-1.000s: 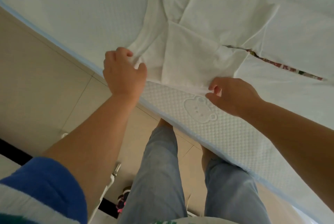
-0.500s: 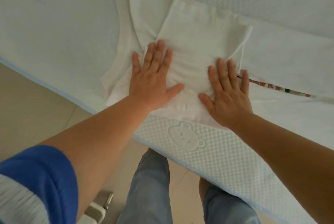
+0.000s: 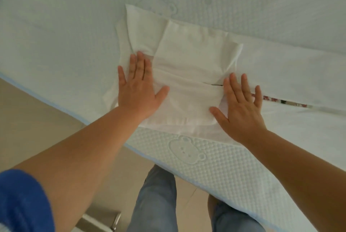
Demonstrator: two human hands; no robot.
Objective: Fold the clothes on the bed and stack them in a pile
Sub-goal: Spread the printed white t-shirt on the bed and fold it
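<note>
Head cam: both hands lie flat w/ fingers straight, holding nothing, the left hand (image 3: pixel 139 89) on the left side and the right hand (image 3: pixel 241 104) on the right side of a folded white garment (image 3: pixel 189 82). Garment sits on the bed (image 3: pixel 56 31) near its front edge. Palms press down, prob. to flatten creases so the fold holds before stacking.

I am looking down at a white quilted mattress (image 3: pixel 215 166) with a pale blue piped edge and 1 embossed bear face (image 3: pixel 185 150) on its side, standing over a beige tiled floor (image 3: pixel 37 119) in soft, even light.
</note>
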